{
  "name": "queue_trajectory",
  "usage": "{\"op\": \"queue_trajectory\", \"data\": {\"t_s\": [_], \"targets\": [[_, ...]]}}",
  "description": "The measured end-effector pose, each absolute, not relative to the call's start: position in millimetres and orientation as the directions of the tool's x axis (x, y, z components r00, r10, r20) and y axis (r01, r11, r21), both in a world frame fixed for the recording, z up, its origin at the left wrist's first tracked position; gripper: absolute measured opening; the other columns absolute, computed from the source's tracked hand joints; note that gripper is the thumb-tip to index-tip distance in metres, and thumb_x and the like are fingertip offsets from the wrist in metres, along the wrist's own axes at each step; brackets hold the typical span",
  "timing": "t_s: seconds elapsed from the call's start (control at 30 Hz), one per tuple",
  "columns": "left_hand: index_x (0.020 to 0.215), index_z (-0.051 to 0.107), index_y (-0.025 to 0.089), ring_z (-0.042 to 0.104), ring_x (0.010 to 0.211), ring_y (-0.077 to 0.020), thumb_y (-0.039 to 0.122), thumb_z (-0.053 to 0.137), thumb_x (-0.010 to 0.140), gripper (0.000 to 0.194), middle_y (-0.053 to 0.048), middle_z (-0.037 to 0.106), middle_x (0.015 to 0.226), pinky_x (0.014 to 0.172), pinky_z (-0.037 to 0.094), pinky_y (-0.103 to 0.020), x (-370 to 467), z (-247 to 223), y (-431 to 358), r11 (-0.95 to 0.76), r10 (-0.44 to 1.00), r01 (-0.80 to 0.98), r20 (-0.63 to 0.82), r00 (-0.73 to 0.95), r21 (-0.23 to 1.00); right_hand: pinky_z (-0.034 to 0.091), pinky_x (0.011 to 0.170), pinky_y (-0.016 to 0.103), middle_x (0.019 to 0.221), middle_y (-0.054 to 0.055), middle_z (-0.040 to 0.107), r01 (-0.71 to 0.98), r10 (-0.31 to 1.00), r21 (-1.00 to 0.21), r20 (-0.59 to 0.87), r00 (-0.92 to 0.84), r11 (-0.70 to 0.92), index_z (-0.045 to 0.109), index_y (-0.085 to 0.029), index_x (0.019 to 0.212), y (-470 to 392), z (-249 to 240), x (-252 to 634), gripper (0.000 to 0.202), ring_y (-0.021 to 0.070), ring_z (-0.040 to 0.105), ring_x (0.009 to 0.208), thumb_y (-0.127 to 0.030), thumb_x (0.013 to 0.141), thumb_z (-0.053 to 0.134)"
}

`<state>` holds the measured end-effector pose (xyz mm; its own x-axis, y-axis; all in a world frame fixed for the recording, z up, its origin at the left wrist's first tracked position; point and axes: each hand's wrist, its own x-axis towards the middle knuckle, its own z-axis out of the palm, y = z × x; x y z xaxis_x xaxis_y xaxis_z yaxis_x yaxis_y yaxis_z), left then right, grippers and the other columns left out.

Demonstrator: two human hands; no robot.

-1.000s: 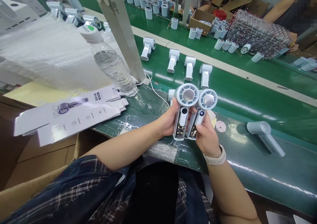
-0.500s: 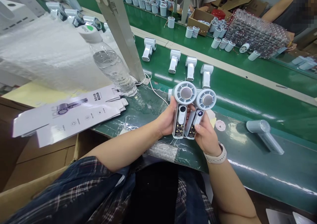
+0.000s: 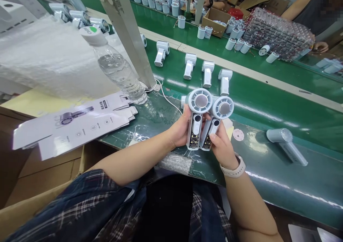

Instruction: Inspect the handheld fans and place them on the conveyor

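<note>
My left hand (image 3: 182,128) is closed round the handle of a light blue handheld fan (image 3: 200,101) with a round silver centre. In my right hand (image 3: 224,144), the thumb rests on the handle of a second, similar fan (image 3: 223,107). Both fans stand side by side, heads up and close together, their open handles showing dark circuit boards. Some of my fingers are hidden behind the handles. Part of another light blue piece shows behind the left fan. To the right, one more fan (image 3: 286,145) lies on the green table (image 3: 268,170).
Several fans (image 3: 207,73) rest on the green belt (image 3: 249,92) beyond my hands. A water bottle (image 3: 118,70) leans near a metal post (image 3: 128,31). Flat printed boxes (image 3: 72,126) lie at left. Across the belt are light blue cups (image 3: 166,6), a cardboard box (image 3: 215,20) and other people's arms.
The small display on the right fan's handle, lit before, now looks dark. Across the belt, a person's hand with a black wristband has come into view. My hands have hardly moved.
</note>
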<state>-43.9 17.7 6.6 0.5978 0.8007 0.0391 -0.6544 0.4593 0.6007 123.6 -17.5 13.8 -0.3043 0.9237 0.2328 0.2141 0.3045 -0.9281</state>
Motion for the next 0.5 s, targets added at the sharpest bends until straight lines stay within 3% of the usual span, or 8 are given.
{"op": "queue_trajectory", "data": {"t_s": [0.1,0.17,0.23,0.3,0.4,0.5], "targets": [[0.092,0.073,0.017,0.074,0.089,-0.0264,0.092,0.068,0.069,0.078,-0.011,0.076,0.093,0.071,0.057,-0.032,-42,10,15,0.439,0.808,-0.650,0.044,0.588,0.620,0.060,0.085,0.048,0.099,0.011,0.076,0.444,0.936,-0.832,0.232,-0.265,0.332,0.059,-0.022,0.135,-18,20,137,0.057,0.0312,0.073,0.094,-0.066,0.105,0.040],[0.095,0.073,0.017,0.074,0.088,-0.0255,0.089,0.071,0.070,0.076,-0.011,0.076,0.094,0.075,0.059,-0.034,-41,11,14,0.456,0.799,-0.642,0.034,0.601,0.617,0.052,0.060,0.040,0.067,0.004,0.067,0.555,0.939,-0.761,0.229,-0.257,0.337,0.068,-0.022,0.110,-17,23,147,0.060,0.0255,0.064,0.060,-0.072,0.103,0.037],[0.094,0.072,0.017,0.075,0.087,-0.0252,0.088,0.070,0.073,0.074,-0.011,0.077,0.094,0.077,0.061,-0.036,-41,9,13,0.489,0.784,-0.626,0.009,0.620,0.607,0.042,0.051,0.035,0.052,0.001,0.055,0.571,0.933,-0.738,0.266,-0.241,0.358,0.068,-0.023,0.084,-14,24,156,0.066,0.0206,0.053,0.047,-0.075,0.103,0.031],[0.092,0.070,0.017,0.075,0.087,-0.0259,0.087,0.065,0.079,0.071,-0.012,0.077,0.094,0.076,0.061,-0.037,-42,7,13,0.520,0.770,-0.610,-0.020,0.638,0.598,0.043,0.053,0.034,0.053,0.000,0.053,0.570,0.941,-0.756,0.322,-0.104,0.322,0.068,-0.023,0.078,-6,21,163,0.065,0.0191,0.052,0.048,-0.069,0.105,0.030],[0.092,0.067,0.017,0.077,0.094,-0.0293,0.087,0.058,0.085,0.071,-0.013,0.078,0.093,0.079,0.062,-0.039,-45,5,15,0.543,0.758,-0.602,-0.034,0.651,0.585,0.055,0.074,0.045,0.082,0.008,0.068,0.684,0.917,-0.709,0.370,0.151,0.173,0.073,-0.020,0.100,12,9,171,0.040,0.0262,0.066,0.077,-0.052,0.101,0.049],[0.093,0.067,0.017,0.076,0.105,-0.0330,0.086,0.061,0.084,0.070,-0.013,0.078,0.096,0.091,0.062,-0.045,-47,6,16,0.517,0.781,-0.632,-0.017,0.624,0.577,0.050,0.101,0.063,0.119,0.019,0.068,0.797,0.940,-0.588,0.331,0.077,0.142,0.074,-0.019,0.093,26,-4,176,0.020,0.0379,0.061,0.118,-0.035,0.088,0.064]]}}
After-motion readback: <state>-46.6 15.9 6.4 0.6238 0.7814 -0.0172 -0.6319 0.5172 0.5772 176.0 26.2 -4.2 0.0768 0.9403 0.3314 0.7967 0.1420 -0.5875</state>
